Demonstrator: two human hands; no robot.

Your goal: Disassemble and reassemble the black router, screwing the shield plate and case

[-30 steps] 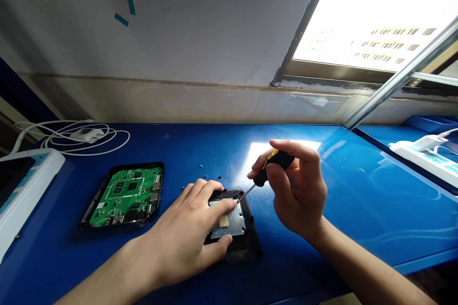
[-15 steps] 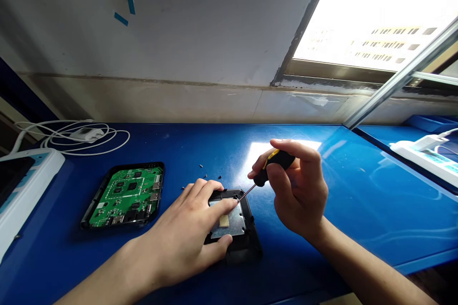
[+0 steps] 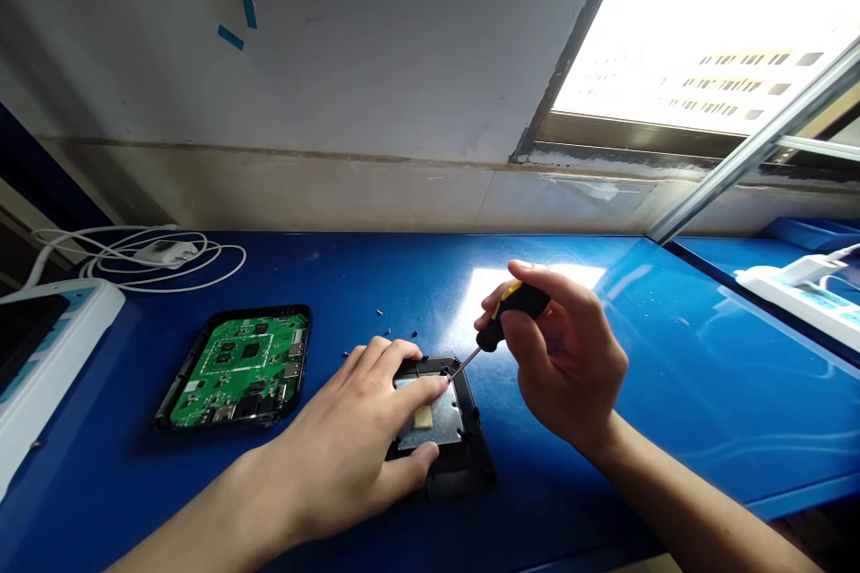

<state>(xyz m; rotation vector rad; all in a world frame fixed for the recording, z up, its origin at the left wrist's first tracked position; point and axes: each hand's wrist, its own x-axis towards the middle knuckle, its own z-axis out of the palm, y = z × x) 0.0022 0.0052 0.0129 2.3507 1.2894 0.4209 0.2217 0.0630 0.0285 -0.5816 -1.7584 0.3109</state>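
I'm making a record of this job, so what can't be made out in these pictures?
Screwdriver tip, head view: too small, against the left hand, to tell whether it sits in a screw.
Plate, head view: partly hidden by the left hand.
Loose screws, head view: too small to show head type.
White unit, head view: cut off by the left edge.

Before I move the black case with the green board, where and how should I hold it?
Probably pinch the black case by its raised left wall, coming from the left: it lies flat, green board up, with the left hand to its right.
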